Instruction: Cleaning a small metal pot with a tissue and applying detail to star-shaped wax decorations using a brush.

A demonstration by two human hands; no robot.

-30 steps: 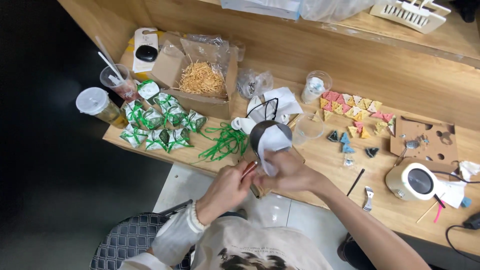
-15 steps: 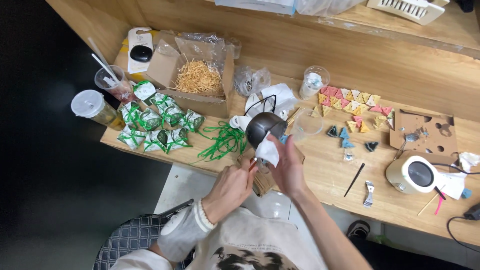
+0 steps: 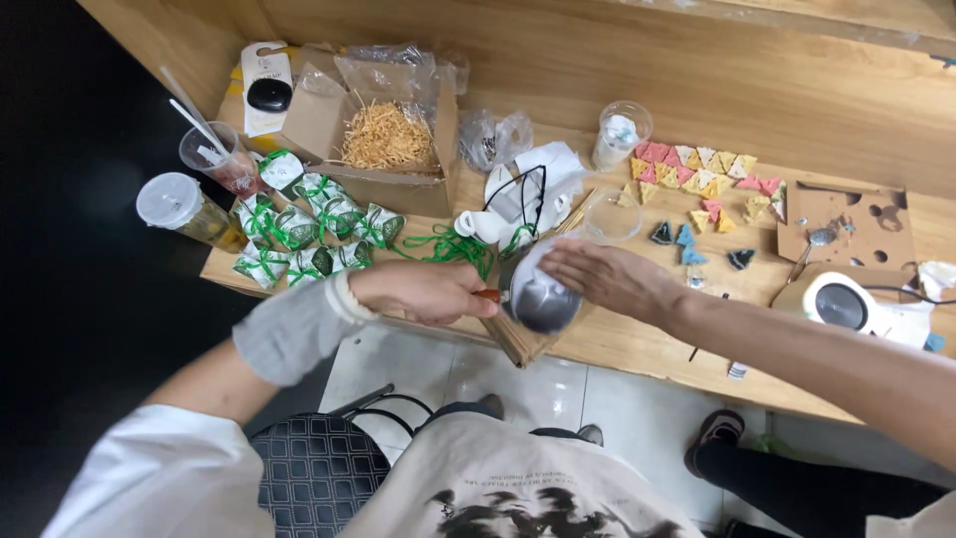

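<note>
My left hand (image 3: 428, 291) grips the short orange-brown handle (image 3: 490, 295) of a small metal pot (image 3: 538, 301), held tilted at the front edge of the wooden table (image 3: 637, 339). The pot's grey inside faces up. My right hand (image 3: 602, 274) lies flat over the pot's far rim with fingers stretched and apart. No cloth shows in that hand. A stack of brown sheets (image 3: 518, 344) sits under the pot.
A cardboard box of straw filler (image 3: 388, 134) stands at the back left, with several green-ribboned packets (image 3: 309, 234) and two lidded cups (image 3: 179, 204) near it. Coloured paper triangles (image 3: 697, 174), a clear cup (image 3: 617, 130), holed cardboard (image 3: 841, 224) and a white round device (image 3: 841, 304) lie to the right.
The white cloth my right hand pressed into the pot is no longer seen. That hand now rests flat on the rim, and the pot has tipped lower toward the table edge.
</note>
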